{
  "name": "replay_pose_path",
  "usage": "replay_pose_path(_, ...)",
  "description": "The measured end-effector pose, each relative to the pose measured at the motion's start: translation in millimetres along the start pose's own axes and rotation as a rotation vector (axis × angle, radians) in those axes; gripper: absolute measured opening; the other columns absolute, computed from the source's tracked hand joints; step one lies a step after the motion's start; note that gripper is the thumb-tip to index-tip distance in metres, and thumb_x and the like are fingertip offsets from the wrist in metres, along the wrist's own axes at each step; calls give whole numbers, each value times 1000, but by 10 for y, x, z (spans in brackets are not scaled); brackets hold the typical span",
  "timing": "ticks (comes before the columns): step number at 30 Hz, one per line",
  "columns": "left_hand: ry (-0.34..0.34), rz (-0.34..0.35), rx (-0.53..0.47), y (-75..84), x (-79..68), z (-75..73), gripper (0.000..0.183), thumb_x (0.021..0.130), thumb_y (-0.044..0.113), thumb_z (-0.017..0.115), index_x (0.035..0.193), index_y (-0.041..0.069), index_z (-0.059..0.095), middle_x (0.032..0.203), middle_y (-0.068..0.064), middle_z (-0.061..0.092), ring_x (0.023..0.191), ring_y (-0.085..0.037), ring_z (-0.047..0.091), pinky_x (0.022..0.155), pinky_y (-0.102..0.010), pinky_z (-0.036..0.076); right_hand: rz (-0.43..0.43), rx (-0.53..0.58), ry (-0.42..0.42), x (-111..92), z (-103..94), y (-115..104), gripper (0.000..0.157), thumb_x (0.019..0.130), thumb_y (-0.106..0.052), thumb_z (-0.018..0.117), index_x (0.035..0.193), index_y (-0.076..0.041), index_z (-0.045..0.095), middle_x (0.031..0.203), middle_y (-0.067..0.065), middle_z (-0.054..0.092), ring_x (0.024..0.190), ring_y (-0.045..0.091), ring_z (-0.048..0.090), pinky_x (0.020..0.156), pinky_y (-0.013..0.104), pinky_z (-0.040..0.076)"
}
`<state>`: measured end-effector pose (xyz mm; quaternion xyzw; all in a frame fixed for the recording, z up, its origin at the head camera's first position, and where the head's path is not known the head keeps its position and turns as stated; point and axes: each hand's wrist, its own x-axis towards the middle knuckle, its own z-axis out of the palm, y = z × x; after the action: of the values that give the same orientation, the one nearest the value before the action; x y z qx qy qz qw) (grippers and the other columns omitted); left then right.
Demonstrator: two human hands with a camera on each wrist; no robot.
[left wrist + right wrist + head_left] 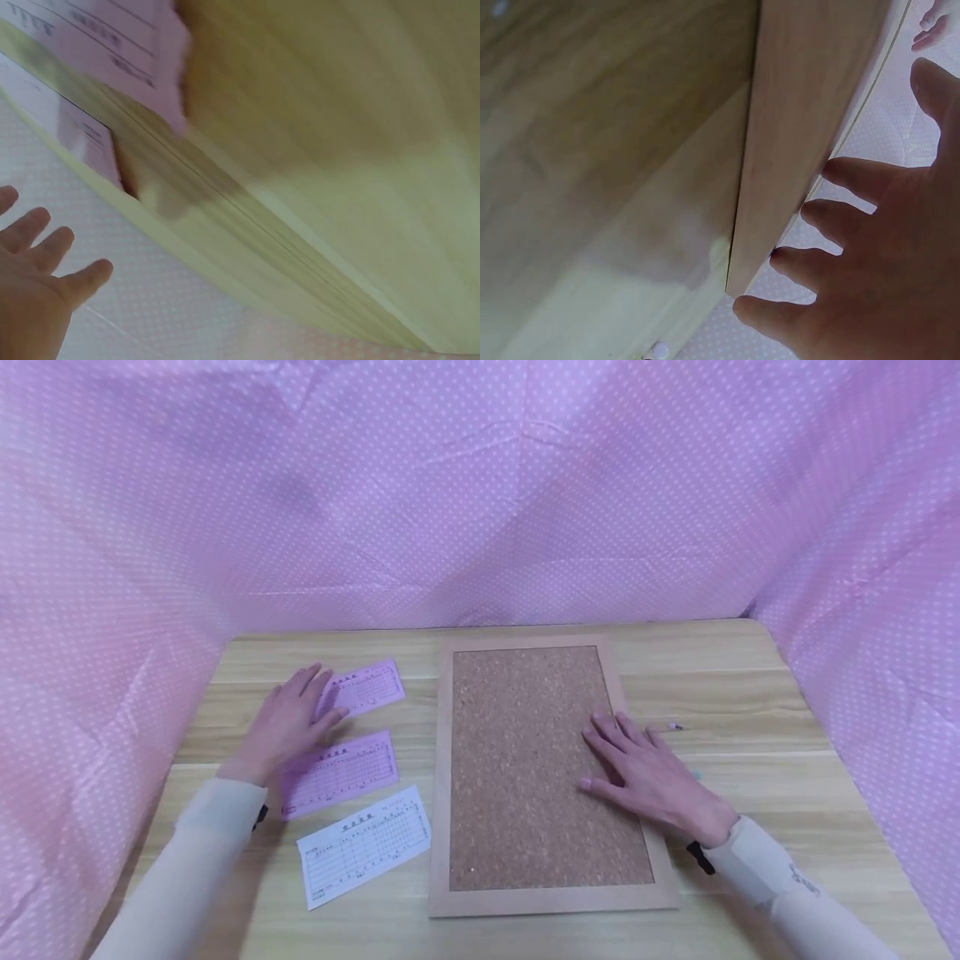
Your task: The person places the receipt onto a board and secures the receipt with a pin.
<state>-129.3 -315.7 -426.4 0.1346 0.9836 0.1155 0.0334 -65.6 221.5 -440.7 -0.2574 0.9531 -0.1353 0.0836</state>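
Observation:
My left hand (288, 722), fingers spread, is over the left part of the table, beside the upper pink form slip (369, 687). A second pink slip (348, 770) lies just below it, and a white form slip (367, 845) lies nearest the front. In the left wrist view the hand (37, 277) holds nothing. A cork board (525, 777) with a pale wooden frame (555, 902) lies flat in the middle. Over its right side my right hand (648, 777) extends with fingers apart; whether it touches the cork is unclear. The right wrist view shows that hand (877, 262) beside the frame.
To the right of the board lie a small pin-like object (675, 727) and a greenish bit (697, 775), partly hidden by the right hand. Pink dotted cloth (480, 510) hangs behind and at both sides of the wood-grain table (750, 693).

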Motion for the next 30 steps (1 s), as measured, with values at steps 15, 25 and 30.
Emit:
replay_pose_path(15, -55, -22, -65, -319, -2, 34, 79, 105, 44, 58, 158, -7, 29, 162, -37, 21, 145, -59, 24, 117, -70, 20, -53, 5, -9, -9, 82, 49, 84, 100, -57, 60, 160, -3, 36, 169, 20, 23, 153, 50, 13, 121, 64, 20)
replay_pose_path(25, -158, -88, -89, -431, -25, 60, 83, 105, 51, 54, 158, -7, 28, 163, -37, 15, 148, -59, 16, 117, -71, 16, -45, 24, -16, -2, 84, 36, 85, 99, -57, 62, 159, -2, 37, 168, 20, 23, 154, 50, 12, 122, 60, 19)
replay_pose_path(30, -164, -85, -93, -445, -14, 82, 82, 104, 47, 59, 158, -7, 29, 161, -38, 19, 147, -58, 19, 118, -69, 16, -43, 26, -15, -11, 74, 38, 85, 99, -57, 61, 160, -3, 36, 169, 20, 23, 154, 49, 12, 123, 60, 18)
